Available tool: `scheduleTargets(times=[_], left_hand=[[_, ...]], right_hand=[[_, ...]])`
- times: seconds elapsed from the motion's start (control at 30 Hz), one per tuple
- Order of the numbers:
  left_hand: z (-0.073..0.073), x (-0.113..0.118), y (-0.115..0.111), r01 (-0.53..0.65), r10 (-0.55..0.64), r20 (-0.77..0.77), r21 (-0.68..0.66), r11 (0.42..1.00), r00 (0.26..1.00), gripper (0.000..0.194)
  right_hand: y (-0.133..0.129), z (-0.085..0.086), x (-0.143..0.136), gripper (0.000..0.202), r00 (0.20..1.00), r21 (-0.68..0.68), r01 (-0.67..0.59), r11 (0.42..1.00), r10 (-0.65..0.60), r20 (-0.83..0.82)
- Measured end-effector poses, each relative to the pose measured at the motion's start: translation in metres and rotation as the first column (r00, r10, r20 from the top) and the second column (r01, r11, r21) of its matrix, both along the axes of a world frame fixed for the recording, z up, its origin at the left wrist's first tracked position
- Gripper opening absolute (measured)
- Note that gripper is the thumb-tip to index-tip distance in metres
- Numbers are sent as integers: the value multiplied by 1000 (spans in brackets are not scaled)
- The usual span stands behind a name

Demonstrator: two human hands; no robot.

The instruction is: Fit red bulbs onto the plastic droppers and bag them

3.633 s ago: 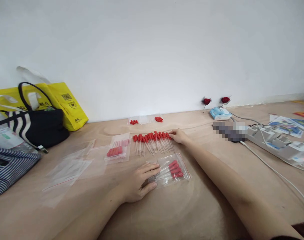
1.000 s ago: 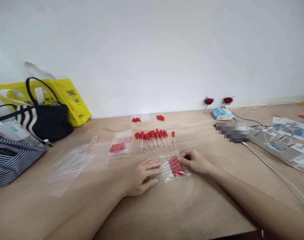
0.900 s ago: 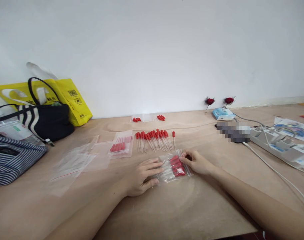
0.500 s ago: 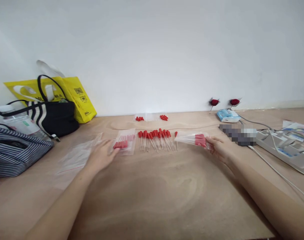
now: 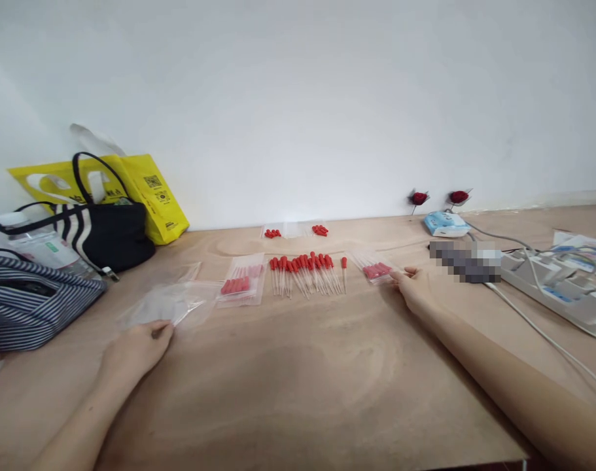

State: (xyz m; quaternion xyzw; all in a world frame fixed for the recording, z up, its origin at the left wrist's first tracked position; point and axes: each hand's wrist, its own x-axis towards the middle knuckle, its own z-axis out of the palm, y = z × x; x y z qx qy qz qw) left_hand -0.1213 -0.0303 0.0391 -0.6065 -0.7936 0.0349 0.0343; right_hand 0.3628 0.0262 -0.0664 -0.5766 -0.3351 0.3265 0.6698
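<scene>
My left hand (image 5: 138, 347) is closed in a pinch on the edge of a clear plastic zip bag (image 5: 190, 302), which looks empty and is lifted over other clear bags. My right hand (image 5: 413, 288) has its fingers together at the near right corner of a clear bag of red-bulbed droppers (image 5: 376, 269) lying on the table. Another bag of droppers (image 5: 236, 285) lies left of the middle. Between the two filled bags is a row of loose droppers (image 5: 307, 263), red bulbs away from me, with a single dropper (image 5: 344, 263) at its right end.
Two small groups of red bulbs (image 5: 320, 230) lie on clear plastic near the wall. On the left stand a yellow bag (image 5: 167, 206), a black bag (image 5: 116, 232) and a striped pouch (image 5: 37, 301). A tissue pack (image 5: 445, 224), power strip (image 5: 567, 288) and cables are on the right.
My right hand has lowered its bag of droppers onto the table. The left hand has moved nearer and to the left, and now pulls up an empty clear bag.
</scene>
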Motion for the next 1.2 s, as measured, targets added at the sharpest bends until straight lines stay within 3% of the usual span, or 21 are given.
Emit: scheduleTargets(times=[0.1, 0.23, 0.33, 0.43, 0.47, 0.5, 0.57, 0.63, 0.73, 0.83, 0.93, 1.03, 1.1, 1.2], left_hand=[[9, 0, 1, -94, 94, 71, -4, 996, 993, 41], [13, -7, 1, -204, 192, 187, 46, 978, 963, 41], [15, -7, -4, -257, 213, 259, 146, 955, 942, 47], [17, 9, -13, -269, 161, 326, 320, 908, 932, 48], [16, 18, -16, -217, 58, 379, 393, 893, 924, 44], [15, 29, -19, -97, -135, 400, 508, 856, 907, 37], [8, 55, -20, 279, -579, 343, 626, 728, 740, 28], [-2, 81, -16, 518, -751, 341, 562, 645, 565, 21], [-19, 112, -6, 707, -835, 373, 451, 545, 406, 21], [-27, 129, -1, 759, -861, 333, 416, 500, 385, 18], [-22, 136, -4, 859, -915, 301, 354, 369, 269, 31], [-15, 142, -8, 969, -929, 337, 138, 207, 151, 54], [-16, 147, -9, 980, -915, 362, 23, 198, 176, 62], [-24, 157, -10, 947, -885, 347, -25, 321, 310, 62]], right_hand=[[-8, 2, 1, 38, 992, -62, 119, 991, -116, 49], [-15, 7, -5, 38, 975, -113, 173, 978, -155, 157], [-16, 10, -9, 37, 967, -121, 185, 975, -158, 201], [-18, 12, -11, 35, 954, -108, 188, 976, -155, 257], [-19, 13, -13, 34, 948, -93, 187, 978, -155, 277], [-19, 14, -15, 33, 942, -71, 184, 980, -155, 297], [-22, 18, -21, 28, 927, -14, 151, 988, -137, 351], [-27, 23, -28, 21, 906, 33, 39, 999, -49, 421], [-37, 28, -40, 18, 805, 3, -292, 956, 244, 541], [-51, 32, -49, 21, 632, -121, -518, 847, 474, 613], [-63, 39, -55, 22, 495, -187, -624, 759, 568, 657], [-72, 50, -58, 22, 370, -190, -716, 672, 596, 713], [-77, 56, -59, 22, 304, -191, -760, 621, 600, 740], [-84, 58, -60, 22, 219, -195, -810, 553, 594, 774]])
